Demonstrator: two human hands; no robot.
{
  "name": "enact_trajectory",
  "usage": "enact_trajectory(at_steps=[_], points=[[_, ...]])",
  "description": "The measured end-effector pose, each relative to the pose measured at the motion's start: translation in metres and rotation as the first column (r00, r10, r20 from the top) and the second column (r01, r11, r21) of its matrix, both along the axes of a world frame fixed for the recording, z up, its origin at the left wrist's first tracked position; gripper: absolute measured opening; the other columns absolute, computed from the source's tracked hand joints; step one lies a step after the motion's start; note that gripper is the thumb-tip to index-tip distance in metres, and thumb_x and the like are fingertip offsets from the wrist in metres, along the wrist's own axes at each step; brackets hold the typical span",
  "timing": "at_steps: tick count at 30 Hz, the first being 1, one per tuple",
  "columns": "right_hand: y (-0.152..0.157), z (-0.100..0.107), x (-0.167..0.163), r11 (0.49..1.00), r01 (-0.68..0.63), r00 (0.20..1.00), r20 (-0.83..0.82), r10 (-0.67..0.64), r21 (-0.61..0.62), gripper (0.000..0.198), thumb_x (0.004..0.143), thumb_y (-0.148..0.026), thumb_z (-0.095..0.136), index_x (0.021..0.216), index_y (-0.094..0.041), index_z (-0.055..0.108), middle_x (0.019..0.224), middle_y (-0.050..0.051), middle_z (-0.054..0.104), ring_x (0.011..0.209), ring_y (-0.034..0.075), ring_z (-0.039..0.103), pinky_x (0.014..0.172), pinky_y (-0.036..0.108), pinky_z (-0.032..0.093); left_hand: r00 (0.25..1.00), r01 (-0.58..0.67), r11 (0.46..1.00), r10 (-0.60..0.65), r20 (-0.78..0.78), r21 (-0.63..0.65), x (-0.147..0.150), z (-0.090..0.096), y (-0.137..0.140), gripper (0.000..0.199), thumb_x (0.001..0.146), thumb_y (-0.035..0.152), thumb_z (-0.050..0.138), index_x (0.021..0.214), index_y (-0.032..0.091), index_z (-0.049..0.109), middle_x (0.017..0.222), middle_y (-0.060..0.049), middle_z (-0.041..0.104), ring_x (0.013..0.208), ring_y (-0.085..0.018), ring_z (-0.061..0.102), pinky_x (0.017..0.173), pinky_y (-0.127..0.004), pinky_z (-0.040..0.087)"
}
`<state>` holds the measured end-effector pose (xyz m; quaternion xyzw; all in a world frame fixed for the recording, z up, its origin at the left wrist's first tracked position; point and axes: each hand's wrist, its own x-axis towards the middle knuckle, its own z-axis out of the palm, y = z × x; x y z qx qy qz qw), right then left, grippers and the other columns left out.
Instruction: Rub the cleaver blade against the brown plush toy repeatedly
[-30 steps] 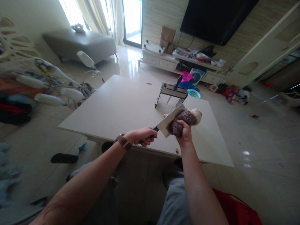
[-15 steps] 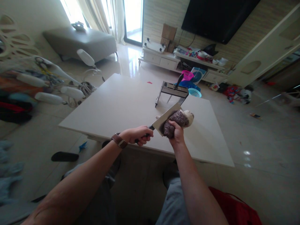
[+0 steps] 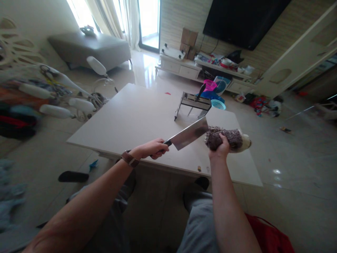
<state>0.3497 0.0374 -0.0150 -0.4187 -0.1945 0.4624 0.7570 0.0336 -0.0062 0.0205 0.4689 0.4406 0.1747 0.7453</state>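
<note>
My left hand is closed round the black handle of a cleaver. Its broad metal blade points to the right, raised over the white table. In my right hand is a furry brown-and-cream bundle, apparently a plush toy or rolled fluffy cloth, gripped with the thumb on top. The bundle lies close to the right of the blade's tip; whether they touch I cannot tell. Beyond the blade, a knife-holder-like stand with clear panels and a black handle on top stands on the table.
Two small stickers are at the table's near edge, and a red scrap lies at its far side. Behind the stand are a pink basket and a light-blue basket. A lamp with white shades is at the left.
My right hand has moved the furry bundle to the right, off the blade's face. The cleaver has turned flatter and stays in my left hand, which has shifted slightly left.
</note>
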Motion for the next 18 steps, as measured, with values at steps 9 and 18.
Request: enact_trajectory(at_steps=[9,18], points=[[-0.011,0.01,-0.05,0.997,-0.074,0.996,-0.052,0.072,-0.038,0.044,0.066,-0.024,0.084,0.107,-0.023,0.07,0.099,-0.001,0.081,0.091,0.018,0.078,0.077,0.032,0.068,0.951,-0.308,0.87,0.298,0.087,0.386,0.027,-0.02,0.01,0.046,0.098,0.059,0.04,0.074,0.021,0.049,0.056,0.004,0.043,0.045,-0.009,0.036,0.043,-0.022,0.027],[-0.022,0.026,-0.074,0.974,-0.221,0.974,-0.046,0.223,0.041,0.032,0.07,-0.027,0.081,0.1,-0.023,0.072,0.098,0.0,0.079,0.095,0.02,0.075,0.086,0.036,0.066,0.89,-0.034,0.679,0.355,-0.287,0.734,0.048,-0.002,-0.002,0.035,0.102,0.053,0.047,0.088,0.021,0.054,0.073,0.002,0.057,0.067,-0.014,0.048,0.062,-0.026,0.032]])
